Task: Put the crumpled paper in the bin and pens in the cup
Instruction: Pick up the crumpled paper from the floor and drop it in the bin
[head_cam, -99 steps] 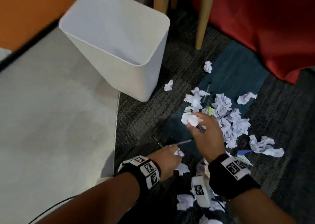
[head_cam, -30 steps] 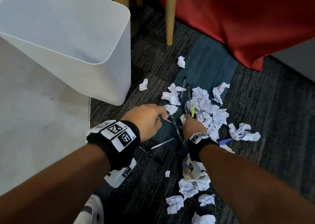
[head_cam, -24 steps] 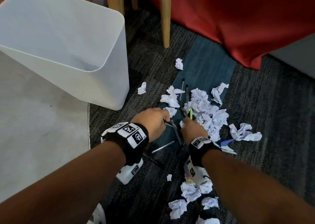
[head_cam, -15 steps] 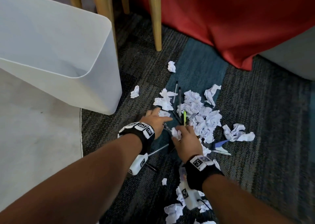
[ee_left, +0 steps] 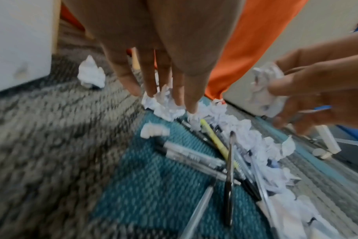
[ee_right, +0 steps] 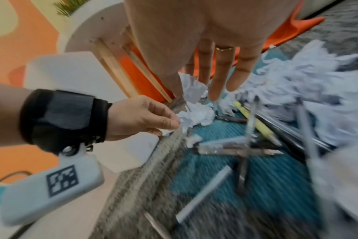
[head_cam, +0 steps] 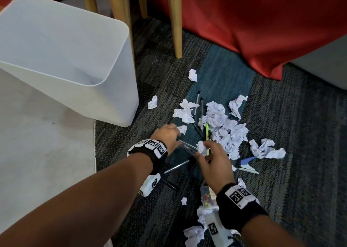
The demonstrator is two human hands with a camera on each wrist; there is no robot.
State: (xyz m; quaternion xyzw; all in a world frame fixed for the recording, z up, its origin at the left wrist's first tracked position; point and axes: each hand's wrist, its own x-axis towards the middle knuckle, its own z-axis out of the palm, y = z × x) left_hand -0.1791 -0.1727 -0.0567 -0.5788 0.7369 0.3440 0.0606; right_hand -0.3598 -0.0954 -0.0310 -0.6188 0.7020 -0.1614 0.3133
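Since half a second ago the right hand (head_cam: 212, 159) has lifted a paper ball (head_cam: 201, 148) in a pinching grip, while the left hand (head_cam: 167, 137), fingers nearly straight, touches another wad (ee_left: 164, 103) right of the bin (head_cam: 112, 89), so paper gathering is under way and the next move needs both wads carried over its rim.

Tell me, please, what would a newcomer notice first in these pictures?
First, the heap of crumpled paper on the carpet, with pens mixed in beside it. Next, the right hand pinching one paper ball above the pens. Then the big white bin, standing left of the mess.
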